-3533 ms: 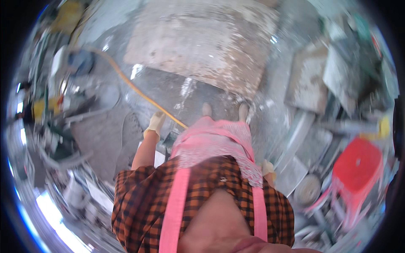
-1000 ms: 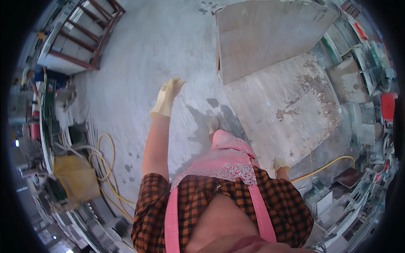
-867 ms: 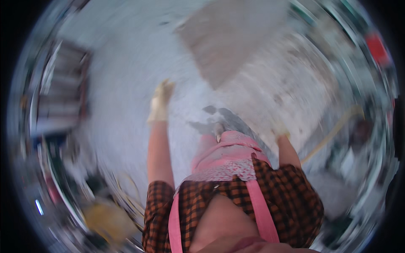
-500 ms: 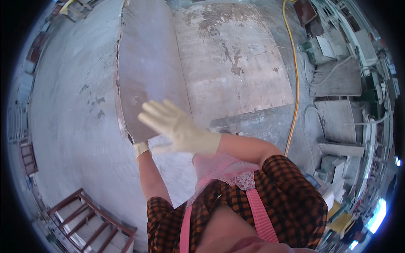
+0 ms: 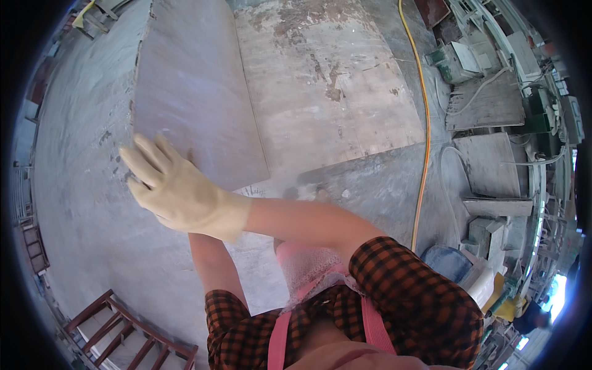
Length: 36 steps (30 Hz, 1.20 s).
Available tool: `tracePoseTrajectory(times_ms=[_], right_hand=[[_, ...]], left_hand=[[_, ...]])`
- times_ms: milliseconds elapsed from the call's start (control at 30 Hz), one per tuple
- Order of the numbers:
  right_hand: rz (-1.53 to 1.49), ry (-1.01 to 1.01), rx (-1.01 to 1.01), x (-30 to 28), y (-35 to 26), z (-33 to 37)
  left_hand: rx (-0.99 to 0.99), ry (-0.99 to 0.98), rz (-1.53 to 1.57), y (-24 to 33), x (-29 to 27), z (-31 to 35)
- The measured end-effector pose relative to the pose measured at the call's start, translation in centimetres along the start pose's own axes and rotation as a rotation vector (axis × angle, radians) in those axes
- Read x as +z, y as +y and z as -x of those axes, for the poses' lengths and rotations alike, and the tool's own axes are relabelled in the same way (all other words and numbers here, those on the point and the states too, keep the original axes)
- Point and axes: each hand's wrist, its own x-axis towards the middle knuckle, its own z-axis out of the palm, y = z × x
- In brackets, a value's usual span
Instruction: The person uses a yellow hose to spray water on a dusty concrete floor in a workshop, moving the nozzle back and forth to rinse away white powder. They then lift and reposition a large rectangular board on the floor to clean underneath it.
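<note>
While your right hand (image 5: 179,191), in a cream rubber glove, reaches across your body with fingers spread and flat, it lies over the near left corner of the pale stone slab (image 5: 191,105); whether it touches cannot be told. Left hand: hidden behind the right forearm, only its bare arm showing, state not visible. Slab: lying on the grey concrete floor (image 5: 80,203), its far side on a wider stained board (image 5: 327,86). Yellow hose (image 5: 424,154): running along the floor right of the board. Red-brown wooden frame (image 5: 123,327): lower left, well apart.
</note>
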Motion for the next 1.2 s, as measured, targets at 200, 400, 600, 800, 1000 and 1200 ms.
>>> tracePoseTrajectory(times_ms=[200,400,600,800,1000,1200], right_hand=[[0.066,-0.074,-0.007,-2.8,0.7,1.0],[-0.128,-0.153,0.101,-5.6,1.7,2.8],[-0.149,-0.191,0.162,-4.5,0.7,1.7],[-0.011,-0.298,0.181,-2.2,-1.6,0.1],[-0.057,-0.256,0.313,-2.3,-3.3,-1.2],[-0.036,-0.146,0.085,-1.3,-1.5,-0.6]], left_hand=[[0.059,-0.056,-0.03,-0.5,1.7,0.5],[-0.015,-0.033,-0.068,0.2,2.6,-1.0],[-0.086,0.033,-0.01,-0.1,5.5,-1.2],[-0.15,0.012,0.032,-0.6,7.1,-3.0],[-0.174,-0.066,-0.002,-1.0,7.3,-4.3],[-0.074,-0.056,-0.135,0.4,2.3,-2.5]])
